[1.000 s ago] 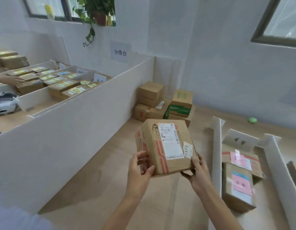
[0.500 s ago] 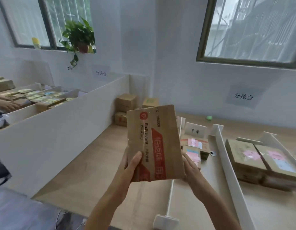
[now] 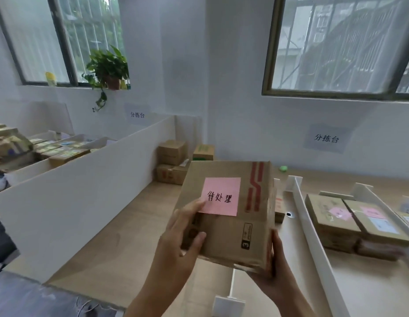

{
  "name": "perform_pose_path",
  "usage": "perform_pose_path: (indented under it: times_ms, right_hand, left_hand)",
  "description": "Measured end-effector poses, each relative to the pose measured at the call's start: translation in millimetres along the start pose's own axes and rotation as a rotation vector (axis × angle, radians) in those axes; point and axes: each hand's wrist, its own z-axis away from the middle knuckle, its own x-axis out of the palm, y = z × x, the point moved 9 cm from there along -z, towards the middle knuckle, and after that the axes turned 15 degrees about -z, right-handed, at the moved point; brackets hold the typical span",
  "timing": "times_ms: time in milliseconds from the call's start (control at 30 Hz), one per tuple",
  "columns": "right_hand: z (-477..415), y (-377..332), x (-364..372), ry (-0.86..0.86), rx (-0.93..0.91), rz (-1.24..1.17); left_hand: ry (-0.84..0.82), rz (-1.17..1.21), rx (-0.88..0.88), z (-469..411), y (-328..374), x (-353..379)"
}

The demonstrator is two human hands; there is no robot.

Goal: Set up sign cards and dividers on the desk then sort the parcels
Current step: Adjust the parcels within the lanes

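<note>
I hold a brown cardboard parcel (image 3: 231, 225) in front of me with both hands, above the wooden desk (image 3: 121, 236). A pink sticky note (image 3: 220, 196) with black handwriting is stuck on its upper face. My left hand (image 3: 183, 234) grips the parcel's left side, thumb on the top face beside the note. My right hand (image 3: 273, 268) cups the lower right corner from beneath. White dividers (image 3: 313, 236) stand on the desk to the right, with two parcels (image 3: 350, 223) bearing pink and white labels lying between them.
A tall white partition (image 3: 89, 186) runs along the left, with several labelled parcels behind it. Stacked boxes (image 3: 173, 161) sit in the far corner. A small green ball (image 3: 283, 168) lies by the wall. A divider foot (image 3: 228, 305) stands near the front edge.
I turned the parcel over in my hands: the shipping label face went away and the face with the pink note now points at me. My view swung right and up.
</note>
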Motion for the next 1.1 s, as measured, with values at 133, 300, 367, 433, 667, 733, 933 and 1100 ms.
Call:
perform_pose_path:
  times_ms: [133, 300, 367, 433, 667, 733, 933, 1100]
  right_hand:
    - [13.3, -5.1, -2.7, -0.042, -0.075, 0.076]
    - [22.2, -23.3, -18.6, 0.082, -0.152, 0.705]
    - [26.7, -23.5, -4.2, 0.072, -0.13, 0.908]
    - [29.8, -17.7, 16.4, 0.025, -0.098, 0.953]
    - [54.4, -40.2, -14.5, 0.075, -0.178, 0.866]
    - [61.6, -53.1, -18.1, 0.111, -0.301, 0.859]
    - [101.4, -115.5, -3.4, 0.179, -0.71, 1.109]
    - [152.1, -167.1, -5.8, 0.21, -0.922, 1.341]
  left_hand:
    - [0.12, 0.044, -0.179, 3.9, -25.4, -16.1]
    - [-0.34, 0.711, -0.515, 20.9, -60.3, 28.2]
    - [-0.337, 0.678, -0.574, 26.8, -70.3, 38.5]
    - [-0.327, 0.624, -0.627, 35.2, -77.5, 55.1]
    - [-0.345, 0.512, -0.587, 38.9, -59.0, 98.8]
    - [-0.323, 0.456, -0.541, 35.7, -51.7, 106.3]
    - [-0.296, 0.226, -0.199, 8.4, 4.0, 138.3]
    - [-0.361, 0.294, 0.034, -9.0, 66.6, 187.7]
